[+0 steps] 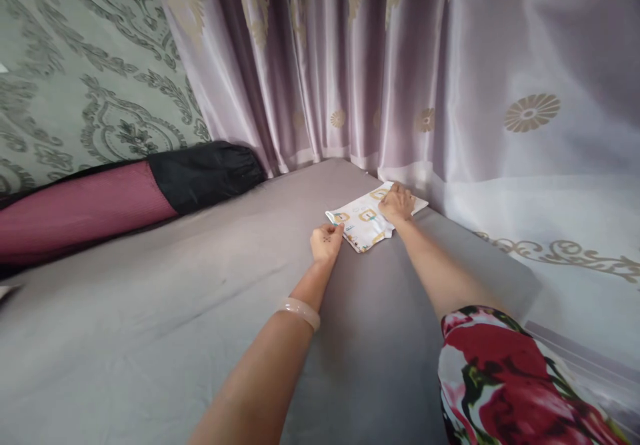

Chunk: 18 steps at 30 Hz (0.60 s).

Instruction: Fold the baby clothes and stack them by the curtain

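Note:
A small white garment point(363, 222) printed with yellow animal faces lies folded flat on the grey bed sheet point(240, 338), near the curtain side. My left hand point(326, 242) pinches its left edge between thumb and fingers; a pale bangle circles that wrist. Over the garment's right part, my right hand point(397, 203) is closed, with its curled fingers gripping the cloth from above. The fingertips of this hand are partly hidden. A narrow end of the garment sticks out to the right of it.
Mauve curtains point(330, 65) with gold motifs hang along the far and right edges of the bed. At the left, a long pink and black bag point(210, 172) lies against the patterned green wall point(100, 65).

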Motion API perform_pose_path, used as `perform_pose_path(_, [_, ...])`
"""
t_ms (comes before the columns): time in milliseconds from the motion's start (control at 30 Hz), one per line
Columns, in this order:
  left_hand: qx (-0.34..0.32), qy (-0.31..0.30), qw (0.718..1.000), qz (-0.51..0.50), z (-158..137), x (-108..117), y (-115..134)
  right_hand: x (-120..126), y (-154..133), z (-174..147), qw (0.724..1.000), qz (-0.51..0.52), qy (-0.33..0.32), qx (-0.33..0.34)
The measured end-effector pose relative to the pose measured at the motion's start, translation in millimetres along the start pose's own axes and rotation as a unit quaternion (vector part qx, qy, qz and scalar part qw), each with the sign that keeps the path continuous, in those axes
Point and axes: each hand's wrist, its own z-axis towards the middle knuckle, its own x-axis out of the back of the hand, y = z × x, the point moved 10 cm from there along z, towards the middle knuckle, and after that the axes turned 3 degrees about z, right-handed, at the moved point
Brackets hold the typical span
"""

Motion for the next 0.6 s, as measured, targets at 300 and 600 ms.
perform_pose_path(300, [-0.009, 0.001, 0.99, -0.144, -8.9, 3.9, -5.7, -26.6, 23.0, 15.6, 0.995, -0.048, -0.089, 0.007])
perform_pose_path(600, [-0.001, 0.077, 0.948, -0.307, -16.7, 19.1, -11.0, -15.9, -11.3, -6.6, 0.993, -0.031, -0.09, 0.068])
